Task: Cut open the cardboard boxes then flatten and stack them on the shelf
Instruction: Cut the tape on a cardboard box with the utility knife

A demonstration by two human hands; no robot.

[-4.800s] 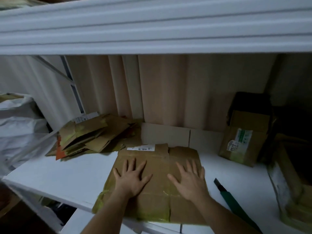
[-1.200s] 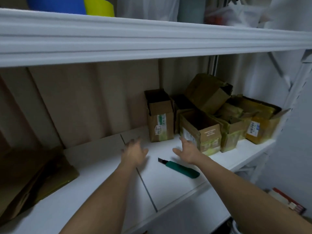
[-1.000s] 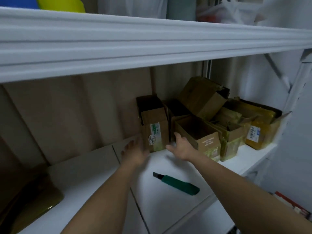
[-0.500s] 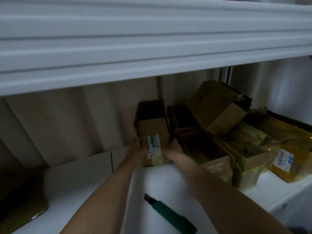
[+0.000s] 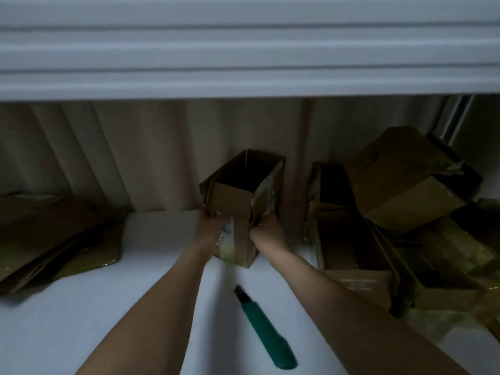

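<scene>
Together, the left hand (image 5: 209, 228) and right hand (image 5: 266, 229) grip a tall open-topped brown cardboard box (image 5: 241, 207) by its sides, tilted above the white shelf (image 5: 81, 307), near a green utility knife (image 5: 266, 331).

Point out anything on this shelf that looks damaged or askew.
The small box gripped by the left hand and right hand has a torn, tape-ragged right edge. At right, one box lies tipped over the jumbled pile. The green cutter lies loose near the front.
</scene>
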